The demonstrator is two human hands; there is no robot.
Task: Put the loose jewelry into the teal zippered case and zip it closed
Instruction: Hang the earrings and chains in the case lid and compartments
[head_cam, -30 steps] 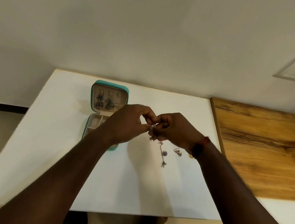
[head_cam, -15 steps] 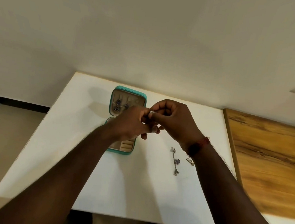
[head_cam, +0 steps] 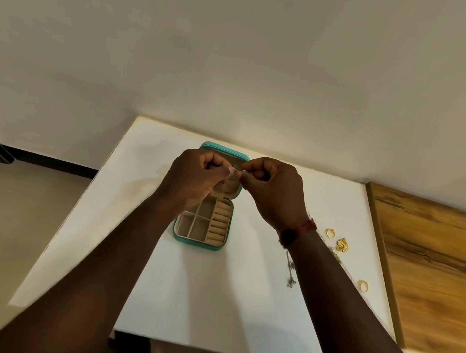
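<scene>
The teal zippered case (head_cam: 192,239) lies open on the white table (head_cam: 215,301), its beige tray with compartments and ring rolls facing me and its lid upright behind my hands. My left hand (head_cam: 195,178) and my right hand (head_cam: 274,191) are raised in front of the lid, fingertips meeting. Together they pinch a tiny silver earring (head_cam: 237,170) between them. On the table to the right lie a silver chain piece (head_cam: 291,274), partly hidden by my right forearm, two gold rings (head_cam: 330,233) (head_cam: 363,285) and a gold flower piece (head_cam: 342,245).
A wooden board (head_cam: 438,267) covers the table's right side. The wall rises directly behind the table. The table's left edge drops to the floor, with a dark skirting strip (head_cam: 44,158) at the far left.
Both hands rose and shifted left, from above the loose jewelry to in front of the case lid, still pinching the small piece. The view tilted and more gold pieces came into sight.
</scene>
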